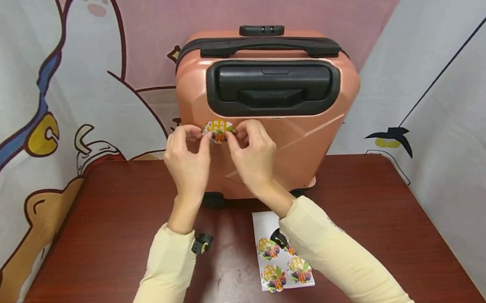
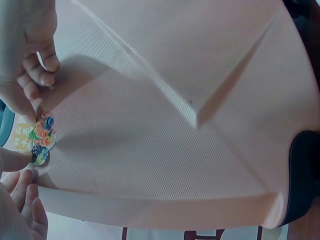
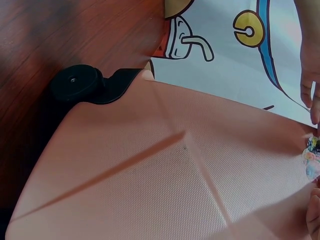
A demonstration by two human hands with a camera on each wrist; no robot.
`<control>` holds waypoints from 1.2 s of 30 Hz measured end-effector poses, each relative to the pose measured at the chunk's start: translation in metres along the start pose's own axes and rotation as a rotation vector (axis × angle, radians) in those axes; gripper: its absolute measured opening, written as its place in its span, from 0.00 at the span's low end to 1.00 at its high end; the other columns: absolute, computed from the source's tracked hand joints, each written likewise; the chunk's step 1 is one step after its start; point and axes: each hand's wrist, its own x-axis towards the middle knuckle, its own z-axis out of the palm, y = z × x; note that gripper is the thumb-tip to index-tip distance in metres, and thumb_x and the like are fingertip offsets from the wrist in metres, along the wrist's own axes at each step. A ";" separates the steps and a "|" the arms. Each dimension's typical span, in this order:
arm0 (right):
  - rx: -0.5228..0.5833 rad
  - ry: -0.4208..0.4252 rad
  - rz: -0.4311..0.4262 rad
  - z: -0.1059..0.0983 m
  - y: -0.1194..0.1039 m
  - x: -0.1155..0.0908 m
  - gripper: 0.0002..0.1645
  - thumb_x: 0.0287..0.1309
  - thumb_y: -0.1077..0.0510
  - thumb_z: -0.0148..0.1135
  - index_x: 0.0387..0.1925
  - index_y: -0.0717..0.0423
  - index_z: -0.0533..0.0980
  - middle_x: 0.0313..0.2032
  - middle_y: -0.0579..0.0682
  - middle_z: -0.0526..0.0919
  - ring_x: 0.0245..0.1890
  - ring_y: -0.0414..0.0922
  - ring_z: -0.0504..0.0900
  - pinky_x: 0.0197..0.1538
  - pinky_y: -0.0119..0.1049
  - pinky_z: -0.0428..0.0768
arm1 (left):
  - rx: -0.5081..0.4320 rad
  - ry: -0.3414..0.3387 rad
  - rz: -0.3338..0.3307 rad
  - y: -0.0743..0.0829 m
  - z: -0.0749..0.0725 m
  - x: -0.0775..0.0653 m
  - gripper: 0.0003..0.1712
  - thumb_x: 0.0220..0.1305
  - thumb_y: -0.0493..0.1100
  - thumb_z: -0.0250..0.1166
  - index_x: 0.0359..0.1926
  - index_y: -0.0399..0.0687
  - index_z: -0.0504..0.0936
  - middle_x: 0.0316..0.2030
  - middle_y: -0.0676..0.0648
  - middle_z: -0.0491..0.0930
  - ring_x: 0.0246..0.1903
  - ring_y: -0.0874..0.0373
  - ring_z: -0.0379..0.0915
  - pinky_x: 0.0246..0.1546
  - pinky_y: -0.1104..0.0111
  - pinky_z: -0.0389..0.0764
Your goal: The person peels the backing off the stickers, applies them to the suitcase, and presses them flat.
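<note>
Sticker [image 1: 218, 130]: against the pink suitcase [image 1: 296, 140] front, below its black handle recess
Hands: left hand [image 1: 187, 161] and right hand [image 1: 254, 155] pinch its edges (grip narrow); sticker sheet [image 1: 279, 263] near surface's front edge

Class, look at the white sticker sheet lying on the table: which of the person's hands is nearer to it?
Right. The right hand pinches the sticker at the suitcase, almost straight above the sticker sheet. The left hand pinches it too, further left.
</note>
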 end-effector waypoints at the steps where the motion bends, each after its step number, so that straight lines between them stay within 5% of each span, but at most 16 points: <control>1: 0.004 0.002 0.001 0.000 0.001 0.000 0.10 0.46 0.66 0.67 0.25 0.65 0.72 0.22 0.54 0.75 0.21 0.46 0.76 0.26 0.35 0.76 | -0.002 0.001 -0.002 0.000 0.000 0.000 0.11 0.51 0.37 0.69 0.29 0.34 0.76 0.24 0.42 0.77 0.29 0.49 0.72 0.33 0.61 0.72; 18: 0.043 -0.010 0.009 -0.010 0.012 -0.003 0.09 0.48 0.66 0.65 0.24 0.66 0.72 0.21 0.56 0.74 0.20 0.47 0.75 0.24 0.37 0.75 | -0.002 -0.015 -0.027 -0.009 -0.010 0.002 0.09 0.51 0.36 0.69 0.28 0.35 0.77 0.24 0.41 0.77 0.28 0.50 0.73 0.29 0.61 0.71; 25: 0.123 -0.052 0.027 -0.016 0.019 -0.008 0.07 0.48 0.69 0.63 0.23 0.65 0.72 0.19 0.55 0.74 0.17 0.46 0.72 0.22 0.35 0.71 | -0.156 -0.206 -0.006 -0.012 -0.019 0.003 0.05 0.52 0.32 0.66 0.30 0.34 0.78 0.24 0.42 0.78 0.24 0.54 0.74 0.25 0.66 0.74; 30: 0.288 -0.180 0.109 -0.022 0.017 -0.012 0.05 0.50 0.67 0.63 0.25 0.65 0.73 0.20 0.54 0.78 0.18 0.45 0.74 0.23 0.31 0.71 | -0.235 -0.343 -0.034 -0.014 -0.021 0.003 0.07 0.55 0.31 0.64 0.36 0.34 0.80 0.29 0.43 0.81 0.27 0.56 0.75 0.26 0.70 0.74; 36: 0.543 -0.397 0.249 -0.035 -0.008 -0.006 0.05 0.52 0.75 0.56 0.33 0.76 0.72 0.32 0.68 0.80 0.30 0.60 0.80 0.33 0.41 0.79 | -0.250 -0.362 -0.034 -0.018 -0.022 0.002 0.07 0.58 0.31 0.61 0.39 0.34 0.80 0.31 0.42 0.82 0.29 0.54 0.76 0.27 0.73 0.73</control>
